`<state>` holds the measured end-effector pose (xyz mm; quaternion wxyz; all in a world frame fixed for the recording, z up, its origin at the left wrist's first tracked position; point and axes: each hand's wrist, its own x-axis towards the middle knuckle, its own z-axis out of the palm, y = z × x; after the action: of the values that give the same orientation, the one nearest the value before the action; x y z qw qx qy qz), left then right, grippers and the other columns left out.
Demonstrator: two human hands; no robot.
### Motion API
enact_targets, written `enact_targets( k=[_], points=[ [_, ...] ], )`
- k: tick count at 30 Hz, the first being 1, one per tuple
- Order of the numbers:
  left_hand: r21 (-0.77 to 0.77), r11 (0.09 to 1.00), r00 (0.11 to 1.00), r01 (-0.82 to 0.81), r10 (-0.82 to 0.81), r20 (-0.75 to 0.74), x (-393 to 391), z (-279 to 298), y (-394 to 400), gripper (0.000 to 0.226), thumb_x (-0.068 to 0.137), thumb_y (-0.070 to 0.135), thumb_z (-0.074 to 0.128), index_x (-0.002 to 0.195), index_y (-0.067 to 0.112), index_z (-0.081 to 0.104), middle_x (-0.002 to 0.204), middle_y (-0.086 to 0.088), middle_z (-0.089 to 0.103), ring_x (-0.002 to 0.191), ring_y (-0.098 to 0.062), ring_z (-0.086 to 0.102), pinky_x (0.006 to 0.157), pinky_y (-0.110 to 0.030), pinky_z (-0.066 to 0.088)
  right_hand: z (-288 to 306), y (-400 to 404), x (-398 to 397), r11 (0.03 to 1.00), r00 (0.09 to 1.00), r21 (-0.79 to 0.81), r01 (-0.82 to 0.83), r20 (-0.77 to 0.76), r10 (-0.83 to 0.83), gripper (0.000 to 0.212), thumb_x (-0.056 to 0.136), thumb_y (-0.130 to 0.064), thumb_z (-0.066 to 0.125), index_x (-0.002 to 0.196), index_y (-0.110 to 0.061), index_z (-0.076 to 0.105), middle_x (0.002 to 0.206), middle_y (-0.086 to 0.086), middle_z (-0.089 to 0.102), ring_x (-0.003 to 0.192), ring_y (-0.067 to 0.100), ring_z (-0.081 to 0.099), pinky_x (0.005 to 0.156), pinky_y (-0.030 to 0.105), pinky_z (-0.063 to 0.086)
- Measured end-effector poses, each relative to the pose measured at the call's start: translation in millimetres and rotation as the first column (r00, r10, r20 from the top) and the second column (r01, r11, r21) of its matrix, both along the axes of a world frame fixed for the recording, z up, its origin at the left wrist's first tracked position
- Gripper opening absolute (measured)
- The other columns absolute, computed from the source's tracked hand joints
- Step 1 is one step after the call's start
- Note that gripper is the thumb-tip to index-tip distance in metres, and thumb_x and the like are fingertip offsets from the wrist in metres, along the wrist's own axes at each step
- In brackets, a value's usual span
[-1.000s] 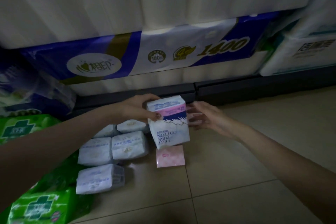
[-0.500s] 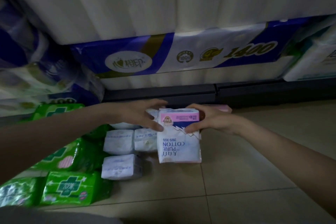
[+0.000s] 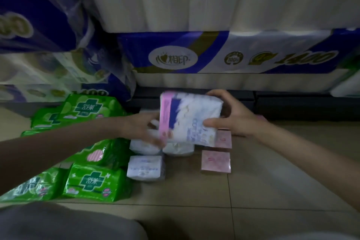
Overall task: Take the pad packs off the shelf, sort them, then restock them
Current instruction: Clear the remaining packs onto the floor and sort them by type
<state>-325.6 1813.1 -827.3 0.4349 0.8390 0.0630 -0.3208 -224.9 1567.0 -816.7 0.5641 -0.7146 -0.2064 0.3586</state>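
I hold a white pad pack with a pink and blue band (image 3: 190,118) just above the floor, in front of the shelf base. My left hand (image 3: 145,130) grips its left pink end. My right hand (image 3: 231,116) grips its right end, thumb on the front. Under and beside it lie small white pad packs (image 3: 145,167), and two flat pink packs (image 3: 215,160) sit to the right on the tiles. Several green pad packs (image 3: 95,183) are piled at the left.
Large blue and white toilet paper bundles (image 3: 224,52) fill the bottom shelf behind, more at the far left (image 3: 39,15). The dark shelf plinth (image 3: 292,103) runs along the floor. Beige tiles (image 3: 253,200) lie open to the right. My grey trouser leg (image 3: 58,224) fills the lower edge.
The white pack has been lifted off the floor and turned sideways between both hands, pink band now at the left. The view has shifted left, showing more green packs.
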Motion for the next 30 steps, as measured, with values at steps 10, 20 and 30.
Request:
enact_targets(
  k=[10, 20, 30],
  points=[
    [0.512, 0.706, 0.872, 0.489, -0.380, -0.309, -17, -38, 22, 0.060, 0.092, 0.029, 0.057, 0.144, 0.019, 0.028, 0.150, -0.001, 0.025, 0.133, -0.020, 0.033, 0.105, -0.028, 0.033, -73, 76, -69, 0.454, 0.257, -0.830, -0.323, 0.385, 0.886, 0.087, 0.079, -0.032, 0.070, 0.145, -0.017, 0.016, 0.128, 0.009, 0.040, 0.114, 0.029, 0.040, 0.081, 0.035, 0.036],
    [0.640, 0.672, 0.891, 0.374, -0.451, -0.048, 9, 18, 33, 0.036, 0.094, 0.026, 0.052, 0.129, 0.020, 0.050, 0.132, -0.001, 0.050, 0.119, -0.019, 0.049, 0.088, -0.021, 0.037, -5, 62, -36, 0.665, 0.364, -0.712, -0.227, 0.571, 0.736, 0.064, 0.090, -0.021, 0.054, 0.145, -0.017, 0.022, 0.136, 0.006, 0.031, 0.119, 0.020, 0.034, 0.091, 0.028, 0.031],
    [0.517, 0.752, -0.045, -0.409, -0.582, 0.812, 83, 254, -11, 0.027, 0.084, 0.013, 0.045, 0.098, 0.004, 0.066, 0.100, -0.009, 0.064, 0.090, -0.021, 0.056, 0.075, -0.029, 0.045, 258, 13, 47, 0.995, -0.012, 0.061, 0.077, 0.998, -0.060, 0.046, 0.084, -0.025, 0.051, 0.127, -0.011, 0.042, 0.111, 0.002, 0.049, 0.100, 0.008, 0.048, 0.085, 0.014, 0.037]
  ],
)
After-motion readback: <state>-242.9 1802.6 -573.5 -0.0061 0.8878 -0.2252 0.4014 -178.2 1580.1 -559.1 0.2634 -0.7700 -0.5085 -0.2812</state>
